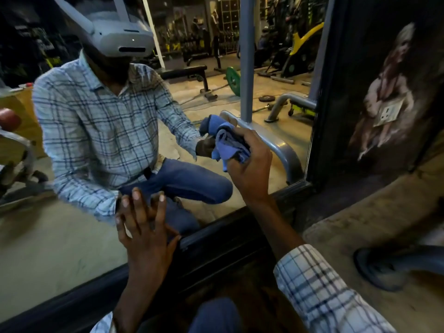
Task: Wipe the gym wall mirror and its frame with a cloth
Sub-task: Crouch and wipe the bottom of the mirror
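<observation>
The right hand (pixel 249 162) is raised to the lower right part of the large wall mirror (pixel 60 236) and grips a crumpled blue fabric cloth (pixel 229 145). Its fingers (pixel 254 138) are curled round the bunched cloth from the right. Most of the fabric bulges out to the left of the fingers and up against the glass, where it meets its own reflection, and a short tail hangs down below the hand. The cloth sits above the bottom rail of the black frame (pixel 216 239) and left of the frame's upright side, touching neither. The left hand (pixel 146 234) lies flat on the glass lower down and to the left, fingers straight and spread. It holds nothing, and its heel is just above the bottom rail. Both forearms come out of pale blue checked sleeves (pixel 319 284). The mirror shows a crouching person in a checked shirt, jeans and a grey headset, with gym benches and a green weight plate behind. Right of the frame, a dark wall poster (pixel 384 92) has a white socket plate (pixel 388 112) set in it. A grey machine foot (pixel 384 265) rests on the concrete floor.
</observation>
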The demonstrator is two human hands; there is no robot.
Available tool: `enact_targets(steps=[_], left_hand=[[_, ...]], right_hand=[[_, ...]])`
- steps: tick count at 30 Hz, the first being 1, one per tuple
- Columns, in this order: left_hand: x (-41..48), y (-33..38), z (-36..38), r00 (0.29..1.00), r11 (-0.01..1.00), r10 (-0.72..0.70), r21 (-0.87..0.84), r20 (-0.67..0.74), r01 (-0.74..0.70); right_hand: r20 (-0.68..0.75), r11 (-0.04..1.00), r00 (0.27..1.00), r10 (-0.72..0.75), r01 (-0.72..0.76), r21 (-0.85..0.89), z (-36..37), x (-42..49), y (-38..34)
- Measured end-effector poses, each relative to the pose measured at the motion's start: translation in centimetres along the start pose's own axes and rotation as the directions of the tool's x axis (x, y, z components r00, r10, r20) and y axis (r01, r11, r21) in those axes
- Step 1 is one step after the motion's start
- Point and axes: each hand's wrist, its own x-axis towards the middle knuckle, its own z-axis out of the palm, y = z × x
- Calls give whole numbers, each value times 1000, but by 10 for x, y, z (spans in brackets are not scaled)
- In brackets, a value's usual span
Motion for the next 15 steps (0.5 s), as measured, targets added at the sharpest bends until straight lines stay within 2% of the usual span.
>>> enact_targets(steps=[6, 11, 15], left_hand=[[-4, -2, 13, 1000, 1000, 7, 1, -3, -7], [-4, -9, 29, 999, 994, 38, 99, -25, -35], [-1, -1, 16, 1000, 1000, 11, 7, -4, -11]], right_hand=[[-40, 1000, 999, 10, -11, -26, 4, -2, -3], [-55, 999, 998, 13, -16, -44, 8, -3, -5], [-31, 999, 1000, 2, -4, -48, 5, -3, -7]])
